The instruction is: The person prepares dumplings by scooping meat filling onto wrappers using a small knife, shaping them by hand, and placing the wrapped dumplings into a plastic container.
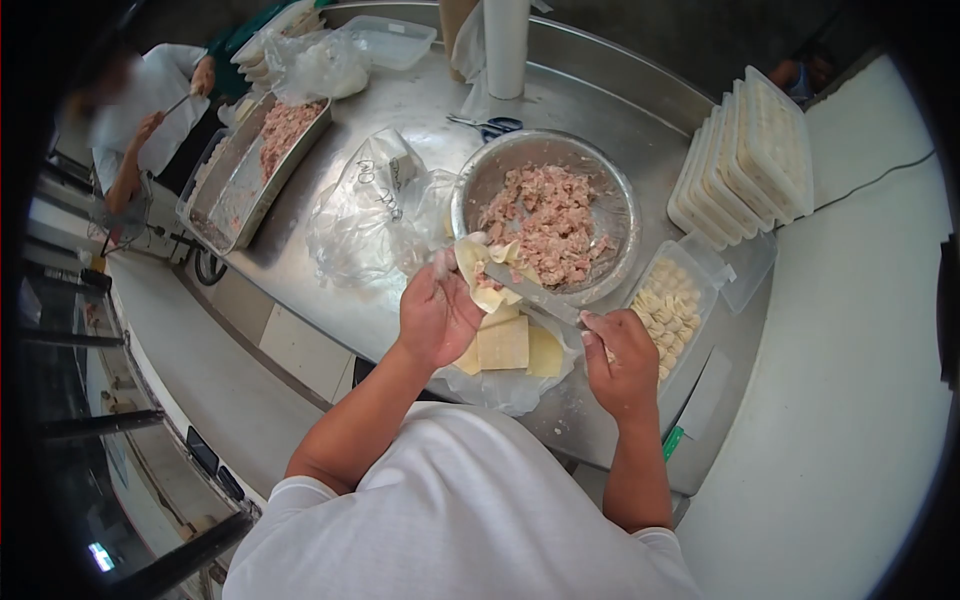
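Note:
My left hand (438,312) holds a thin yellowish dumpling wrapper (466,262) by its edge, with a bit of pink filling on it. My right hand (621,362) grips a flat metal spatula (548,301), its blade reaching left to the wrapper. Just beyond both hands stands a steel bowl (625,215) with minced meat (545,215) inside. Below the wrapper, a stack of square wrappers (503,345) lies on a plastic bag (515,393). Right of the bowl, a clear plastic box (712,290) contains rows of folded dumplings (668,312).
Lidded boxes (745,160) are stacked at the right. Scissors (497,127) lie behind the bowl, and a clear bag (365,215) sits left of it. A tray (240,225) with meat stands at the left edge, near a co-worker (160,110). A green-handled tool (673,442) lies at the front right.

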`<act>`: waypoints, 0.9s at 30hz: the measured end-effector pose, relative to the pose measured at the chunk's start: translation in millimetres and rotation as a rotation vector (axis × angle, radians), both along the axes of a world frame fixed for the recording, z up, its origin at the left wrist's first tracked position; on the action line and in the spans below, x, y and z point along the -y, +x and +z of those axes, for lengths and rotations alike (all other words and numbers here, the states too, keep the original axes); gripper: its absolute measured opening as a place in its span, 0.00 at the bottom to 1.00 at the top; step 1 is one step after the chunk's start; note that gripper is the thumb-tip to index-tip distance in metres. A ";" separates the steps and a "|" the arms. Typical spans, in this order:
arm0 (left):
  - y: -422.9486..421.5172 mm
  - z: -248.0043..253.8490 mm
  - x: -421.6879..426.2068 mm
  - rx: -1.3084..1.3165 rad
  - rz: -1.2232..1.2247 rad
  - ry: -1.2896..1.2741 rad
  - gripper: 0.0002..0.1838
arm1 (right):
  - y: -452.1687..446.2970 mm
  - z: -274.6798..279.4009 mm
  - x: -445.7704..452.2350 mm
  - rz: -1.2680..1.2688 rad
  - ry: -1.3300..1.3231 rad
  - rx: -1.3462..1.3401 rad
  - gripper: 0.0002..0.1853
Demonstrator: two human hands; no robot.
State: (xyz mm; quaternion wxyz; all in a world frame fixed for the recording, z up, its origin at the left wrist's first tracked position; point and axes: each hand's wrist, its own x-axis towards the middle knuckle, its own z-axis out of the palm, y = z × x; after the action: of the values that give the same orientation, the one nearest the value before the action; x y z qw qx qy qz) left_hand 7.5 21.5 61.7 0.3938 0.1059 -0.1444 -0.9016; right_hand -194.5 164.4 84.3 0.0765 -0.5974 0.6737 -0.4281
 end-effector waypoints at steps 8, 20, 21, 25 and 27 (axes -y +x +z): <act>-16.8 5.1 -9.9 1.263 -0.087 -1.070 0.19 | -9.9 11.7 -25.9 0.079 0.251 -0.017 0.12; -76.1 -21.9 -37.4 0.834 -0.093 -0.733 0.09 | -6.3 -50.6 -58.5 -0.181 0.370 0.591 0.10; -87.8 -18.7 -49.1 0.628 -0.090 -0.542 0.10 | 8.9 -58.6 -55.6 -0.151 0.225 0.789 0.12; -116.6 -10.7 -77.9 0.617 -0.420 -0.587 0.20 | 24.7 -59.2 -44.5 -0.105 -0.129 1.457 0.19; -125.5 -12.6 -76.5 0.683 -0.403 -0.564 0.19 | 13.4 -67.3 -51.6 -0.094 -0.129 1.618 0.21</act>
State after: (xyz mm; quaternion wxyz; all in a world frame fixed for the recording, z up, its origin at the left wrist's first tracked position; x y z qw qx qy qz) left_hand -118.0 98.0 49.2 0.1549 0.2546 -0.5218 -0.7993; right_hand -181.1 216.0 17.0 0.4872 -0.0771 0.4083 -0.7681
